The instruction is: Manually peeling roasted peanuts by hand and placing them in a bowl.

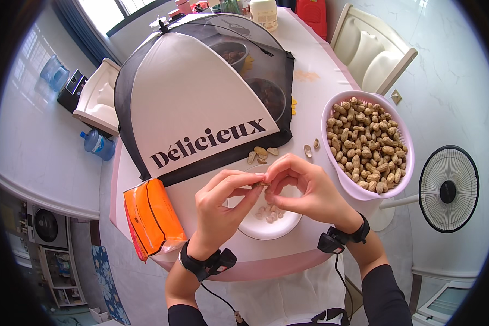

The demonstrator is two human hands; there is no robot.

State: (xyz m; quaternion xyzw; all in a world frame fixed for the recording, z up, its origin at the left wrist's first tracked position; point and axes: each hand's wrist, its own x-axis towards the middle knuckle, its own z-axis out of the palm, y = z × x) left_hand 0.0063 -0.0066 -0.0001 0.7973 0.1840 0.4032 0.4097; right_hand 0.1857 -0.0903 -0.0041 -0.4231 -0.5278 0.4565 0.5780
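Over a white plate (290,229), my two hands meet at the fingertips. My left hand (222,201) pinches a small brown peanut (261,184) between thumb and fingers. On its other side, the curled fingers of my right hand (309,187) close on the same peanut, which they partly hide. Several pale shelled peanut kernels (270,214) lie in the plate below. Beyond the plate are several opened peanut shells (261,152), with another shell piece (307,150) farther right. A pink plastic colander (408,179) heaped with unshelled peanuts (366,142) stands right of my right hand.
A black-and-white mesh food cover (195,102) stands over dark bowls (267,98) beyond my hands. An orange tissue pack (153,218) lies at the table's left edge. At right are a fan (448,189) and a chair (371,49). Cables (337,265) hang from my wrist devices.
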